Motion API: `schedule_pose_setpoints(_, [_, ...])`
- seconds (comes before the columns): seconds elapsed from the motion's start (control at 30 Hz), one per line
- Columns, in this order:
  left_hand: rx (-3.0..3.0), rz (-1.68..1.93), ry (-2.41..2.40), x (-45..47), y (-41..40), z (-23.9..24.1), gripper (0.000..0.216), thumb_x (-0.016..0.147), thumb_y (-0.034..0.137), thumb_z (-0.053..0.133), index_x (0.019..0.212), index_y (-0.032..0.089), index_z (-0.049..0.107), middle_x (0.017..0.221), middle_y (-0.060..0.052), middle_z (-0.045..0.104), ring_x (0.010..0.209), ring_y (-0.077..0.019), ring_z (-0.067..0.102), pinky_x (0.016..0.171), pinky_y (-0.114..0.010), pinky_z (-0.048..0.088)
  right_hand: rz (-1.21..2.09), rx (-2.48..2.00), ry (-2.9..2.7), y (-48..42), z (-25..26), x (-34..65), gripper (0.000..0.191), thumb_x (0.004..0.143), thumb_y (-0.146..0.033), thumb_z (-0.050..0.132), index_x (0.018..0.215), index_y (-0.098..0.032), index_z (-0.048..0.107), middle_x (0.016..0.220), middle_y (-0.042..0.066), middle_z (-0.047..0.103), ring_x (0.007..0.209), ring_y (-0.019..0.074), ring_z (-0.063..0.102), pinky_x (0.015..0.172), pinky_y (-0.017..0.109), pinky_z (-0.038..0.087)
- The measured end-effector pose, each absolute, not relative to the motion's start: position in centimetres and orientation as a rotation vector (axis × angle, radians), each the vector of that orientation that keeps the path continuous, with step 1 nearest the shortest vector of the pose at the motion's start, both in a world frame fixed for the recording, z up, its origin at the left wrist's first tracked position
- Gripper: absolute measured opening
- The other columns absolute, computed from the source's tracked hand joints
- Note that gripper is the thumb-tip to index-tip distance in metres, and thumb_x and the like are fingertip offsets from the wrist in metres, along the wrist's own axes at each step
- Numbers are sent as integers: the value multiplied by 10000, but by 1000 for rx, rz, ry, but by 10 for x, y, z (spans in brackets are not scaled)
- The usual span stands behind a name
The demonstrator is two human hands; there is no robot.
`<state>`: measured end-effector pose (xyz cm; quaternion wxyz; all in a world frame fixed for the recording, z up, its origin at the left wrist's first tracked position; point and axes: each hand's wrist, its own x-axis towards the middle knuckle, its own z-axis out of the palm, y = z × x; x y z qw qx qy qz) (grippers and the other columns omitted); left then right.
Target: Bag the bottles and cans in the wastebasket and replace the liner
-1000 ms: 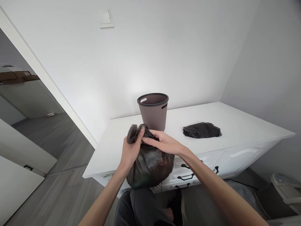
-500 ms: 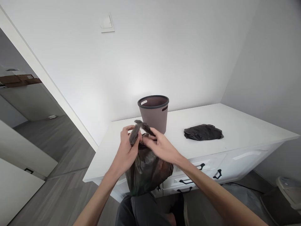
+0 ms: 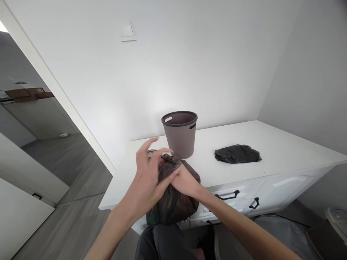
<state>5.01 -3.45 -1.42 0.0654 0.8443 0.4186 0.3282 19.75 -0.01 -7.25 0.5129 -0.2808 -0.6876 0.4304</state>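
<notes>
A filled black plastic bag (image 3: 176, 207) hangs at the front edge of the white cabinet, above my knees. Its gathered top is bunched between my hands. My left hand (image 3: 146, 177) is at the left of this top, fingers spread and curved, slightly blurred, with the thumb beside the film near my right wrist. Dark film lies over my right hand (image 3: 185, 180), and its fingers are hidden under it. Just behind stands a mauve trash bin (image 3: 180, 139) with a dark rim and handle slots. To the right lies a flattened black plastic bag (image 3: 238, 154).
The white cabinet top (image 3: 217, 139) runs along the wall, with black-handled drawers (image 3: 227, 195) below its front edge. A light switch (image 3: 127, 32) is on the wall. At left, a doorway shows grey floor and cardboard boxes (image 3: 27, 94). A grey container (image 3: 320, 231) stands low at right.
The upright strips of the bag's top have come down into a bunch over my right hand. My right hand has gone under the film, and my left fingers have spread apart.
</notes>
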Motion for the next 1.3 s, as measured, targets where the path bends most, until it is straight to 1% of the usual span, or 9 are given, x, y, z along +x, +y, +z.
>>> schedule_pose_setpoints(0.17, [1904, 1004, 1313, 37, -23, -20, 1106, 710, 364, 917, 1578, 338, 232, 1486, -159, 515, 1370, -341, 553, 1018, -432, 551, 1507, -712, -1386, 0, -57, 209, 393, 979, -604, 585, 988, -247, 749, 1036, 75, 741, 1112, 269, 658, 1036, 424, 523])
schedule_pose_setpoints(0.23, [1813, 935, 1235, 37, -17, -22, 1025, 706, 328, 908, 1542, 322, 315, 1372, -127, 620, 1238, -308, 647, 935, -380, 574, 1626, -795, -1315, 5, -54, 215, 488, 925, -702, 618, 973, -237, 758, 994, 96, 745, 1045, 275, 672, 941, 417, 564])
schedule_pose_setpoints(0.37, [1939, 843, 1242, 44, -8, -33, 382, 806, 274, 768, 1165, 243, 642, 1022, -55, 732, 928, -265, 699, 758, -336, 543, 1538, -843, -1298, 13, -51, 227, 457, 853, -694, 723, 915, -241, 731, 841, 58, 695, 873, 232, 644, 766, 351, 571])
schedule_pose_setpoints(0.47, [1995, 859, 1240, 52, -4, -39, 134, 851, 227, 647, 980, 232, 684, 914, -30, 723, 868, -249, 674, 770, -336, 513, 1518, -828, -1331, 12, -46, 237, 460, 842, -684, 737, 802, -233, 652, 685, -3, 560, 680, 168, 542, 650, 304, 516])
schedule_pose_setpoints(0.6, [1965, 901, 1141, 55, 1, -41, 193, 863, 208, 591, 1000, 247, 721, 1053, -39, 737, 1008, -252, 657, 896, -339, 491, 1516, -833, -1528, 5, -38, 252, 512, 912, -660, 658, 662, -230, 535, 610, -39, 428, 595, 131, 410, 604, 287, 434])
schedule_pose_setpoints(0.87, [1936, 819, 1094, 51, 7, -43, 202, 900, 250, 525, 768, 241, 676, 841, -27, 611, 868, -224, 551, 747, -283, 422, 1244, -701, -1906, 14, -44, 283, 167, 911, -316, 637, 976, -237, 769, 941, 25, 743, 728, 178, 620, 723, 338, 518])
schedule_pose_setpoints(1.0, [1882, 825, 1095, 54, 5, -39, 237, 910, 253, 498, 724, 234, 642, 838, -27, 575, 877, -226, 533, 739, -279, 411, 881, -810, -1879, 18, -59, 280, 267, 845, -157, 628, 1080, -256, 707, 931, 12, 766, 850, 214, 701, 765, 336, 524])
schedule_pose_setpoints(1.13, [1932, 851, 1131, 58, 0, -40, 220, 916, 246, 533, 719, 240, 628, 872, -33, 577, 908, -231, 536, 744, -278, 419, 397, -929, -1829, 18, -79, 264, 359, 741, 3, 491, 948, -245, 649, 912, 15, 720, 838, 203, 664, 727, 310, 486])
schedule_pose_setpoints(1.3, [1755, 1078, 1159, 62, -7, -47, 311, 948, 464, 633, 731, 240, 635, 815, -30, 620, 877, -239, 566, 815, -317, 469, 85, -795, -1640, 16, -101, 241, 400, 743, 29, 479, 993, -240, 637, 1131, 74, 667, 989, 218, 661, 805, 341, 527])
